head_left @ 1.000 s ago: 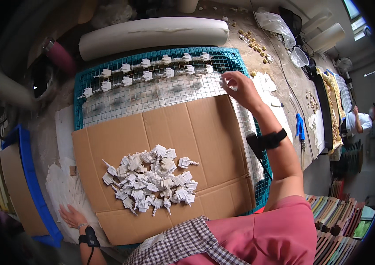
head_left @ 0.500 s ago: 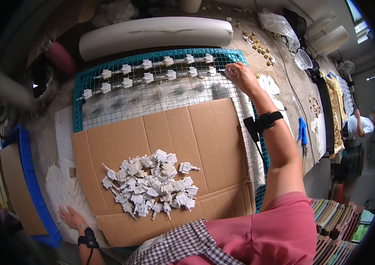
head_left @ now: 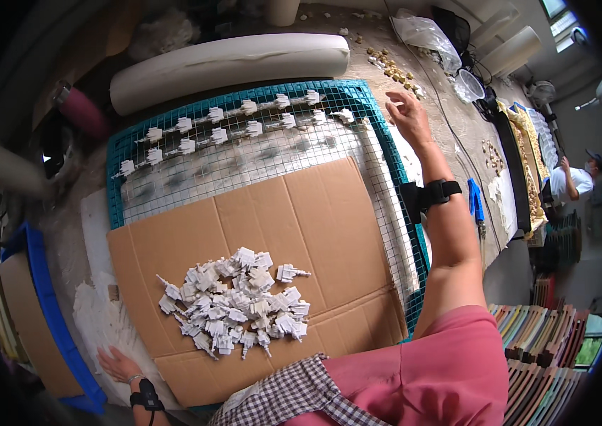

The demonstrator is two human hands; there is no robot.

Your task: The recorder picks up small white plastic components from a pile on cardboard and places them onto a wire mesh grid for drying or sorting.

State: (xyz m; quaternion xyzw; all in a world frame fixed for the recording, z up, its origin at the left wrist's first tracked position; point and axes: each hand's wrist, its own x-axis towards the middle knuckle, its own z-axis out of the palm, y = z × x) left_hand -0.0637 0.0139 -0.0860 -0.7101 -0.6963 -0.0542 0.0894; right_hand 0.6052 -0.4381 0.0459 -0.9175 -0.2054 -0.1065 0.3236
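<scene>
My right hand [head_left: 410, 119] hovers just past the far right corner of a teal-edged wire mesh rack [head_left: 379, 117]. Its fingers are loosely curled and apart, with nothing seen between them. Closest to it on the mesh lies a small white castle-like piece [head_left: 343, 116], at the right end of the nearer of two rows of such pieces. A brown cardboard sheet [head_left: 258, 206] covers the near part of the rack and bears a heap of white pieces [head_left: 233, 302]. At the lower left my left hand [head_left: 118, 364] rests with fingers spread on a whitish, crusted surface [head_left: 106, 319].
Behind the rack lies a thick white roll [head_left: 230, 67], with a pink bottle [head_left: 79, 106] to its left. Small yellowish bits [head_left: 389, 67] are scattered at the back right. Blue-handled pliers [head_left: 476, 200] lie right of my forearm. Another person [head_left: 576, 183] stands far right.
My right hand has let go of a white piece at the right end of the nearer row and moved right, off the mesh. The whole view has shifted slightly; my left hand stays put.
</scene>
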